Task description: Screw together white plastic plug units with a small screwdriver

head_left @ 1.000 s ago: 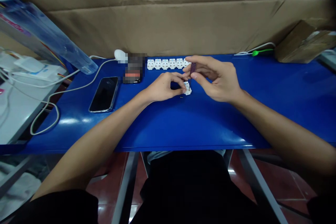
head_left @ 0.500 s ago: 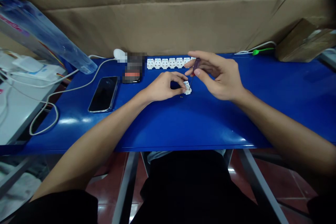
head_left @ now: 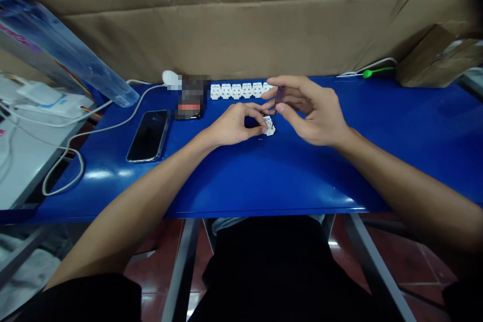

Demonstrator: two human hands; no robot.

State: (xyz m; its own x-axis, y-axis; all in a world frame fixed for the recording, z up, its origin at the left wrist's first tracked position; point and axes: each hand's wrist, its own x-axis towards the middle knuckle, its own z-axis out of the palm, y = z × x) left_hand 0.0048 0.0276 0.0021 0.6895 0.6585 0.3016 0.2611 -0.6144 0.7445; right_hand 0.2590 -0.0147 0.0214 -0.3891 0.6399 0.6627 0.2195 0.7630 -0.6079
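My left hand point(head_left: 237, 123) pinches a small white part point(head_left: 269, 128) against the blue table point(head_left: 241, 176). In my right hand point(head_left: 315, 110) is a small screwdriver with a dark purple handle point(head_left: 280, 93), held nearly upright between thumb and fingers. Its thin shaft points down to the right side of the white part. A tiny brass-coloured piece point(head_left: 260, 139) lies just in front of the left fingertips. Behind the hands, several similar white parts point(head_left: 236, 91) stand in a row, its right end partly hidden by my right fingers.
A phone point(head_left: 148, 136) lies to the left, with a pixelated dark item point(head_left: 190, 98) behind it. White cables point(head_left: 109, 129) cross the left side. A cardboard box point(head_left: 430, 60) and a green-tipped item point(head_left: 367, 74) are at the back right. Cardboard point(head_left: 241, 35) stands behind the table.
The screwdriver handle has turned a little more upright, and my right fingertips have shifted slightly left. My left hand still pinches the white part in nearly the same place.
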